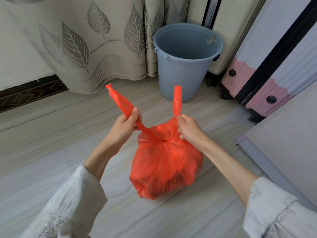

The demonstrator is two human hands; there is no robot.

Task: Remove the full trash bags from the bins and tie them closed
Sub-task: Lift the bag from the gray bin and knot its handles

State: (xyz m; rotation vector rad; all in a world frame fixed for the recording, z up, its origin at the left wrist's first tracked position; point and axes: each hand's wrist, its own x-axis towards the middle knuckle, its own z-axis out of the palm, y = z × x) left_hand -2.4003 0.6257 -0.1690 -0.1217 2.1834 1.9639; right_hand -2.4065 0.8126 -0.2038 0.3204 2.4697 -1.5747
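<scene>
A full red trash bag (164, 165) sits on the tiled floor in front of me, its top gathered into a tight crossing at the middle. My left hand (126, 125) grips the left handle strip (120, 100), which sticks up past my fingers. My right hand (187, 126) is closed around the right handle strip (177, 98), also pointing upward. Both strips are pulled apart from the gathered neck. Behind the bag stands a grey-blue plastic bin (183, 69), with no bag in it and only a small scrap at its rim.
A leaf-patterned curtain (82, 45) hangs at the back left, reaching the floor. A pink and white suitcase (257, 86) stands to the right of the bin. A pale cabinet side (283, 134) closes off the right. Open tiled floor (42, 143) lies to the left.
</scene>
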